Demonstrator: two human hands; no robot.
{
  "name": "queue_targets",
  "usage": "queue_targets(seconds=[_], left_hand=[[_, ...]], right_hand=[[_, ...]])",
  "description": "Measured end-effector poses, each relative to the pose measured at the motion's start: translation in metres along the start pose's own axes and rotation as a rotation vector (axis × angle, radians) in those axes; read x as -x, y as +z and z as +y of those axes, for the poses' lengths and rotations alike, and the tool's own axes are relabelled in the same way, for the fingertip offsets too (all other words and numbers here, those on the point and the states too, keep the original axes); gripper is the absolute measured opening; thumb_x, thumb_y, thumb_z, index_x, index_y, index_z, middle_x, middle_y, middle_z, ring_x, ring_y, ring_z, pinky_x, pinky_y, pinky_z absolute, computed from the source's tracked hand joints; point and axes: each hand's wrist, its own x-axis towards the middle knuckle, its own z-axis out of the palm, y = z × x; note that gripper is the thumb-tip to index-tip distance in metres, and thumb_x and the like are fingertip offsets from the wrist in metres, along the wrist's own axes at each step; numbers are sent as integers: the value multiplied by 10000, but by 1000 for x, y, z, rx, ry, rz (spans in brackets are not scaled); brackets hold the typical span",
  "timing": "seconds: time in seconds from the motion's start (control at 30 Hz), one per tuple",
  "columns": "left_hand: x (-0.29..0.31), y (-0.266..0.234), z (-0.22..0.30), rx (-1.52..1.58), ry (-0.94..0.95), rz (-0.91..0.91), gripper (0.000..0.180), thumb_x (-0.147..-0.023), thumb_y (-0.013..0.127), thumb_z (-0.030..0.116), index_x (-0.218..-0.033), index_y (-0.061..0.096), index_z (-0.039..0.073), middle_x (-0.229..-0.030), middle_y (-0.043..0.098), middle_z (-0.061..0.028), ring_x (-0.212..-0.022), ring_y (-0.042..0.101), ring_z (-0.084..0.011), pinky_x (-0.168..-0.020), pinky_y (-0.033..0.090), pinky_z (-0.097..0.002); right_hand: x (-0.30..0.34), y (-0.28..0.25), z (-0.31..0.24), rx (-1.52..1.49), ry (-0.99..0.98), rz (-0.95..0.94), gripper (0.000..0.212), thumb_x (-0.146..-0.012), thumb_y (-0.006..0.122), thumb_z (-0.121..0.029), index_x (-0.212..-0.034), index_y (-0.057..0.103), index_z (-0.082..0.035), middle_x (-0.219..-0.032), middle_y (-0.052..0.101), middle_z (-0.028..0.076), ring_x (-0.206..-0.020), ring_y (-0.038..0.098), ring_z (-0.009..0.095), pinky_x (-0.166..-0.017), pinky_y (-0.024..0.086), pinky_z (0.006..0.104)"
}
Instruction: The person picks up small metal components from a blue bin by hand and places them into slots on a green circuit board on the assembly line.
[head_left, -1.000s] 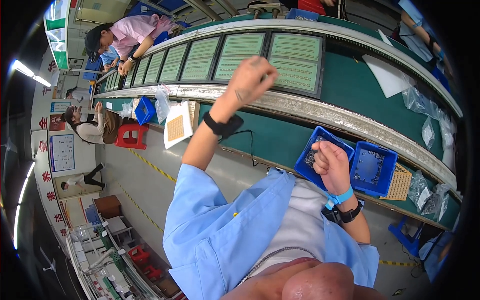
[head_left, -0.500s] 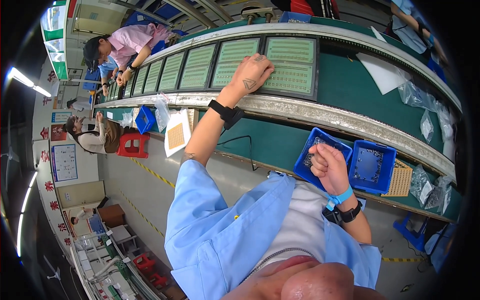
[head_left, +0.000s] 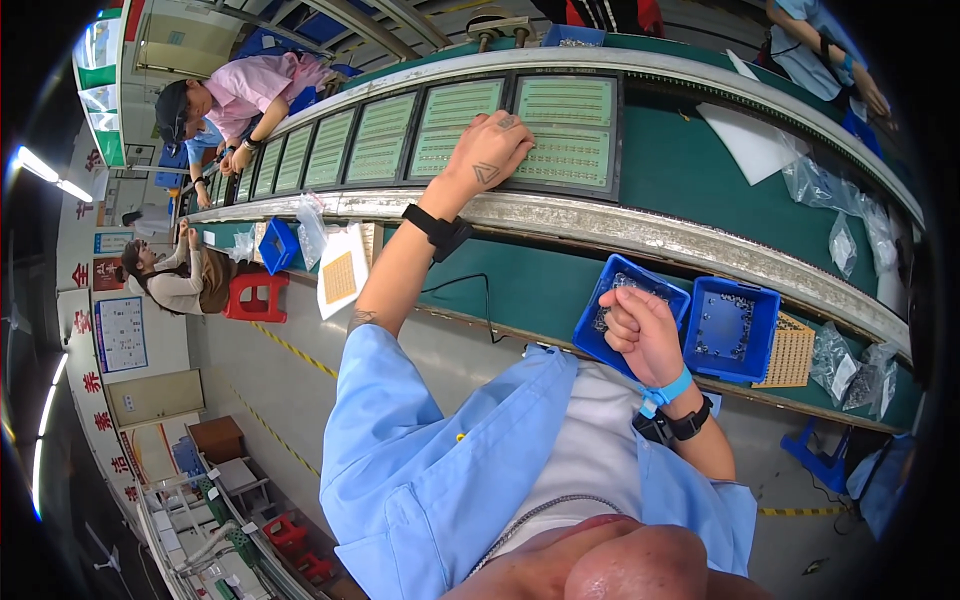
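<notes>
The left hand (head_left: 490,155) lay flat, grip released, fingertips on a pale green panel (head_left: 565,130) studded with rows of small parts on the conveyor. The right hand (head_left: 640,330), grip clenched, hovered over a blue bin (head_left: 620,285) on the worktop (head_left: 540,290). A second earlier, the left hand was raised above the panel.

Your left hand (head_left: 490,158): arm stretched far forward, fingers spread flat, palm down | your right hand (head_left: 637,330): drawn close, curled in a loose fist.
</notes>
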Motion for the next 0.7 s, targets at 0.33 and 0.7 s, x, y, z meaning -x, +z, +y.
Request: queue_targets(seconds=[0.33, 0.7], left_hand=[[-2, -18, 8, -30, -18, 59, 65, -891, 699, 114, -938, 735, 85, -940, 694, -51, -1001, 645, -273, -869, 506, -442], [33, -39, 168, 287, 366, 58, 107, -768, 754, 146, -864, 714, 120, -881, 636, -6, -899, 654, -202, -796, 521, -381]], right_hand=[[-2, -5, 1, -63, 10, -11, 316, -1121, 468, -210, -1113, 666, 36, -692, 368, -45, -594, 340, 63, -529, 308, 236], [-12, -7, -1, -382, -114, -122, 650, -1140, 333, -443, -1458, 513, 95, -1351, 666, 188, -1245, 641, 273, -1095, 485, 397]])
